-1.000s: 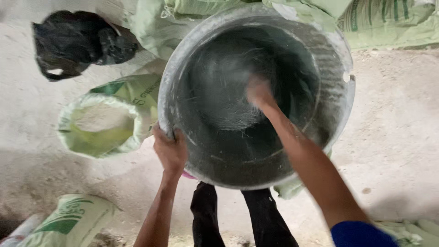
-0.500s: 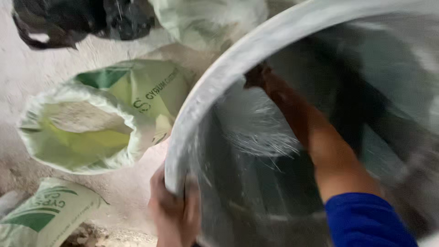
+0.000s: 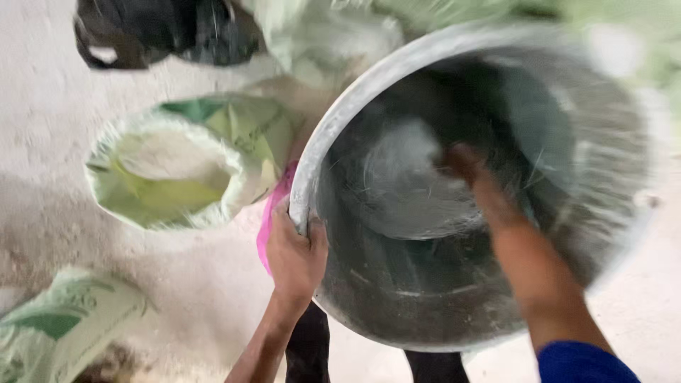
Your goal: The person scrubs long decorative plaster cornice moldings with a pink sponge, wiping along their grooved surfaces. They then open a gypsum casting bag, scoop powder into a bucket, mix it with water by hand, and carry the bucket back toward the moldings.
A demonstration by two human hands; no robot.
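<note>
left hand (image 3: 294, 259) stays clamped on basin (image 3: 340, 120) rim; right hand's (image 3: 461, 164) fingers now blurred.

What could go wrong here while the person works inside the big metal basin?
The left hand alone grips the tilted basin by its rim, so it might slip or tip. The right hand wipes pale powder inside; dust may rise toward the face. The open sack stands close and could be knocked.
</note>
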